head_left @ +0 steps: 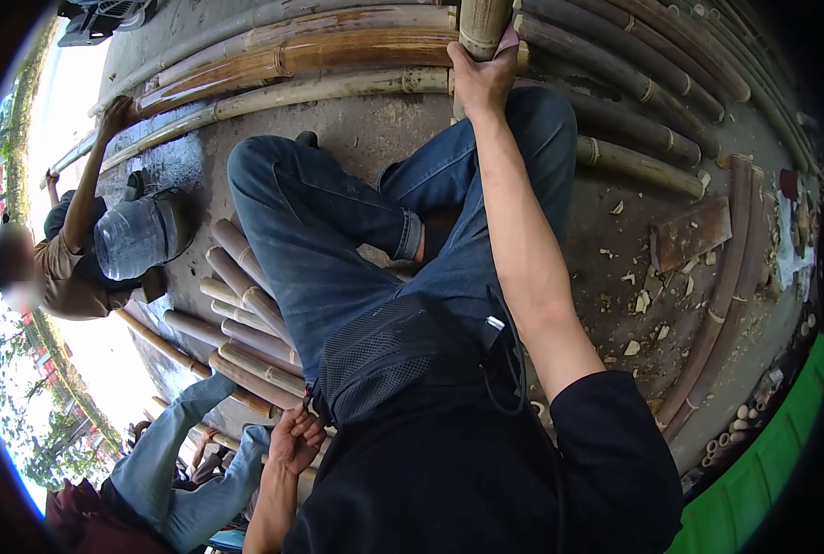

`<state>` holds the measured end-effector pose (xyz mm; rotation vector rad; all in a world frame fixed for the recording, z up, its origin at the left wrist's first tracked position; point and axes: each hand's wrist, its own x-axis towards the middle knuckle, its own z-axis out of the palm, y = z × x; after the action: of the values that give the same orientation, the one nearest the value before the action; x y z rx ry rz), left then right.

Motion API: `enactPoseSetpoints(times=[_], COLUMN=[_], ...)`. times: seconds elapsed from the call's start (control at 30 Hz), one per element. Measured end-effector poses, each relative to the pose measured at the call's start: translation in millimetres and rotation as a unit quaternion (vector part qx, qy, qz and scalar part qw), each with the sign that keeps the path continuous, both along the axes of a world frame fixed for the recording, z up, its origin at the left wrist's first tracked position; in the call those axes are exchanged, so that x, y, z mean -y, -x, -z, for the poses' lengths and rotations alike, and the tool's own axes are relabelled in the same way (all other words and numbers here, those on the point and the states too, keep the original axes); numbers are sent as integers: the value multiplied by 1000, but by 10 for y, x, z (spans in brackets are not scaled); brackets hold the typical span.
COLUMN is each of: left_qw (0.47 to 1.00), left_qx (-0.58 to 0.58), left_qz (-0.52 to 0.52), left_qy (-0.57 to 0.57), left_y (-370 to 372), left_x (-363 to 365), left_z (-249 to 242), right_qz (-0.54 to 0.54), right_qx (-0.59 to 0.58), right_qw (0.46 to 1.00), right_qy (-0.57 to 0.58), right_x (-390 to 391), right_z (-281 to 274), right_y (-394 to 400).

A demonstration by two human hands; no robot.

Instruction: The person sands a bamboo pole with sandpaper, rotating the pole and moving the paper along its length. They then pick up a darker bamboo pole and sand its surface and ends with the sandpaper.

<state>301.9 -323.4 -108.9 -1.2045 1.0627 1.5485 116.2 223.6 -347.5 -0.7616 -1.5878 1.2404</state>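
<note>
My right arm reaches forward, and my right hand point(484, 81) is wrapped round an upright piece of bamboo point(485, 30). A scrap of pink point(509, 39) shows beside its fingers. Down at my left hip, my left hand point(296, 438) is closed with its fingers curled, close to a small dark item at the black mesh waist bag point(384, 355); I cannot tell what is in it. Long split or whole bamboo poles point(338, 88) lie on the ground ahead, beyond my crossed legs in jeans point(329, 222).
Short bamboo lengths point(259, 369) lie at my left. Further left a person point(66, 263) has a hand on a wet pole, beside a clear plastic jug point(130, 240). Someone in light jeans point(186, 462) is close behind. Right are dark poles point(721, 295), a flat slab point(691, 233) and chips.
</note>
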Motion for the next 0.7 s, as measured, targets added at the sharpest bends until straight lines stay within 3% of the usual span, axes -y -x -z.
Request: enactPoseSetpoints(times=[0.07, 0.1, 0.13, 0.17, 0.2, 0.3, 0.33, 0.37, 0.43, 0.47, 0.57, 0.6, 0.7], left_qw=[991, 974, 937, 945, 970, 947, 966, 992, 977, 969, 889, 845, 763], left_qx=[-78, -116, -56, -74, -32, 10, -5, -4, -116, -183, -419, -510, -601], left_qz=[93, 191, 299, 317, 212, 262, 188, 62, -26, -51, -100, -117, -138], left_qy=[55, 34, 172, 38, 116, 185, 178, 112, 175, 155, 157, 110, 194], left_y=[-278, -365, -595, -785, -1583, -978, -1049, -1145, -911, -730, 10, 255, 812], left_x=[69, 159, 565, 999, 2215, 1266, 1373, 2084, 2359, 2602, 2918, 2964, 3647], left_z=[-125, -290, -404, -435, -196, -721, -636, -362, -226, -221, -609, -786, -1325], right_qz=[-2, -3, -12, -21, -16, -17, -14, -10, -8, 2, 3, -5, 0], right_qx=[0, 4, -5, -16, -12, -6, 11, 28, 22, 18, 2, 0, -24], right_qw=[1000, 1000, 1000, 1000, 1000, 1000, 1000, 1000, 1000, 1000, 1000, 1000, 998], right_qy=[-17, -17, -12, -4, 7, 14, 10, 2, -9, -25, -8, 25, 59], right_x=[-14, -9, -27, -31, -27, -39, -28, -41, -26, -28, 20, 20, 4], right_z=[-64, -61, -63, -57, -10, 25, 23, 12, 35, 45, -56, -33, 14], right_y=[-19, -41, -28, -7, 7, 116, 100, 95, 76, 75, 40, 26, 36])
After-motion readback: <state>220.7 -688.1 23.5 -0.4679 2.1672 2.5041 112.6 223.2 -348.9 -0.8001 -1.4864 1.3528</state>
